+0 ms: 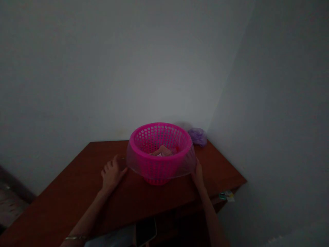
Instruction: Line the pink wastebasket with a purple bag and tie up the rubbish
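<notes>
A pink plastic basket [157, 171] with rows of holes stands upright on the brown wooden table. A thin clear plastic bag [186, 163] lines it and is folded outward over the rim, hanging down around the sides. Some crumpled scraps [163, 151] lie inside, too dim to name. My left hand [111, 173] is just left of the basket, fingers spread and holding nothing, the thumb pointing towards the bag's edge. At the right side, my right hand [197, 175] grips the hanging edge of the bag; its fingers are partly hidden.
The wooden table [123, 206] stands in a corner against pale walls. Behind the basket on the right lies a crumpled purple plastic bag [197, 136]. Below the table's front edge are a dark, light-rimmed object [146, 231] and a small green and white packet [227, 196].
</notes>
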Action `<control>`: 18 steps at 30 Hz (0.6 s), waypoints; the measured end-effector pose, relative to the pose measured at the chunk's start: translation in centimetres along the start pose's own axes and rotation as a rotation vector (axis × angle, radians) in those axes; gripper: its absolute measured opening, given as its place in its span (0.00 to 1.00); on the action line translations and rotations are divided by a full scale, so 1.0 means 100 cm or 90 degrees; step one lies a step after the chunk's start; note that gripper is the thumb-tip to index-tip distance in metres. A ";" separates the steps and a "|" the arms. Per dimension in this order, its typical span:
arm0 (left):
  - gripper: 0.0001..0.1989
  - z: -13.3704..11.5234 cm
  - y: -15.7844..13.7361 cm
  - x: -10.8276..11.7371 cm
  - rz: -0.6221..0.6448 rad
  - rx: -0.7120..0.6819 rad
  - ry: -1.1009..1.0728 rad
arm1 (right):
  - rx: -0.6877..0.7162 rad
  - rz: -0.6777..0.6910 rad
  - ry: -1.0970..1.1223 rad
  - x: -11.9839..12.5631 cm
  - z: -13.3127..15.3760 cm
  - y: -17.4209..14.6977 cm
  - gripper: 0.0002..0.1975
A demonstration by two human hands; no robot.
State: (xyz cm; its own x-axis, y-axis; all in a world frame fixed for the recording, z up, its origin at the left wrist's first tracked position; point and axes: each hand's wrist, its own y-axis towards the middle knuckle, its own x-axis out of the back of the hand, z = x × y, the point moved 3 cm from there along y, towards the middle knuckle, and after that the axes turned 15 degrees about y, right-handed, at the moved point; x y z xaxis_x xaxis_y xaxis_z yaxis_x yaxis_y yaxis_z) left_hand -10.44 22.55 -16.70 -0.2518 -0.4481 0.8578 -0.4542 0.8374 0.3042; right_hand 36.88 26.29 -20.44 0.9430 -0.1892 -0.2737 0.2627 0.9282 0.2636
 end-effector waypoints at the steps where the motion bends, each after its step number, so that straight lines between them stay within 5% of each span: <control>1: 0.44 -0.007 -0.004 0.000 -0.043 -0.019 0.038 | 0.034 0.007 -0.050 -0.006 0.003 -0.003 0.38; 5: 0.38 -0.024 -0.019 0.003 -0.200 -0.060 -0.065 | 0.118 -0.041 -0.110 -0.026 0.013 -0.019 0.42; 12: 0.15 -0.032 -0.046 0.054 -0.563 -0.129 -0.315 | 0.308 -0.231 -0.044 -0.047 0.062 -0.059 0.22; 18: 0.08 -0.067 -0.038 0.087 -0.557 -0.134 -0.307 | 0.433 -0.230 0.032 -0.086 0.119 -0.064 0.17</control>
State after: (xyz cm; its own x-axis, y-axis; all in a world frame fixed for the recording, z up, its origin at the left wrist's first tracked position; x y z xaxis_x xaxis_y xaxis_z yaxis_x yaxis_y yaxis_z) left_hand -5.20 17.53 -7.60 -0.2419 -0.9687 0.0558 -0.4960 0.1729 0.8509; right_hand 29.50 18.16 -8.80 0.7686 -0.4136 -0.4880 0.6355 0.4069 0.6562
